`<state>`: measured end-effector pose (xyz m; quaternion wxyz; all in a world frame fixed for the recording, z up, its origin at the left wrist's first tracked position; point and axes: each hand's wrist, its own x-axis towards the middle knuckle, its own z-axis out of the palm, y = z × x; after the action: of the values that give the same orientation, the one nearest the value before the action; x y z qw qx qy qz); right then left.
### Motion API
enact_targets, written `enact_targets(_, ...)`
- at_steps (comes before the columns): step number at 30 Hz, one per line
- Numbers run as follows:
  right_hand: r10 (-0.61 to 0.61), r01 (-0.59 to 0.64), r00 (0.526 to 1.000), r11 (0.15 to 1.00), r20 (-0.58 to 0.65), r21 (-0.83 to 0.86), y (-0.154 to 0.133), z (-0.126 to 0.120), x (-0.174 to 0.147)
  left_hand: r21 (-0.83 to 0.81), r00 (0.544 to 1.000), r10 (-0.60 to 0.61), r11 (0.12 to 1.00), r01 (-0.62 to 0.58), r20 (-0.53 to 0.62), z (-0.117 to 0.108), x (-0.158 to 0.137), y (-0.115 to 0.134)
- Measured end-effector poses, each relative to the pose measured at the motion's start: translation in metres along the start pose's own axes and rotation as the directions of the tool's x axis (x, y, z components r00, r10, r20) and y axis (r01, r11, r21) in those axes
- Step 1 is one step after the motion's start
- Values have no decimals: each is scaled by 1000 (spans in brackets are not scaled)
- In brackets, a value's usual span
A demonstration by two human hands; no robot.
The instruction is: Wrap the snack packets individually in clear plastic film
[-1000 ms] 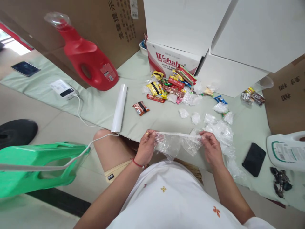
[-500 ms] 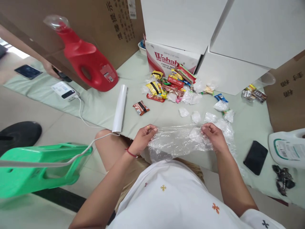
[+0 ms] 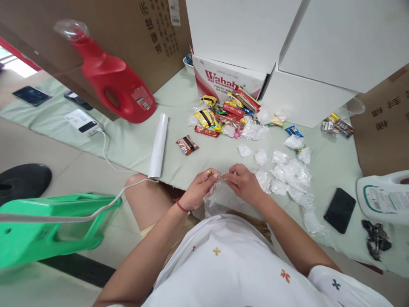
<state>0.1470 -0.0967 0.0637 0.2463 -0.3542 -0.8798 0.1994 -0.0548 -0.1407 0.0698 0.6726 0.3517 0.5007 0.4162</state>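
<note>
Pale-green cloth (image 3: 217, 155) as work surface. Red jug (image 3: 123, 81) (clear plastic (image 3: 72, 29) over top). White tub (image 3: 188, 68), farther back, wrappers (image 3: 188, 58) inside. Left hand (image 3: 198, 187) pinches clear film (image 3: 224, 194) near cloth's front edge; right hand (image 3: 244, 182) pinches it too, grip narrow. Clear tub (image 3: 357, 105) beside wrapped snacks (image 3: 338, 126).

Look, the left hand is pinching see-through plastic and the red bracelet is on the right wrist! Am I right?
Not quite: the red bracelet is on the left wrist, as the head view shows. The left hand is pinching see-through plastic, just as you said.
</note>
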Motion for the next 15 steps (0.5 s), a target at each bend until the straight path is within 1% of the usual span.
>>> enact_targets(1,5,-5,1000,1000,3,4,2,6,4,0,1000,13,1000,-13,-1,-1,-1,0)
enact_targets(3,8,-7,1000,999,-21,40,6,10,7,-10,999,33,999,-33,-25,-3,-1,0)
enact_targets(7,-3,12,995,996,-96,92,8,1,5,-26,998,4,1000,-5,-64,-7,1,-3)
enact_targets(12,-52,55,984,998,-171,15,6,-5,-4,9,998,2,1000,-1,-63,-5,6,-8)
enact_targets(15,-53,58,973,998,-225,16,3,-10,-7,53,993,40,998,-34,-108,-8,5,-8)
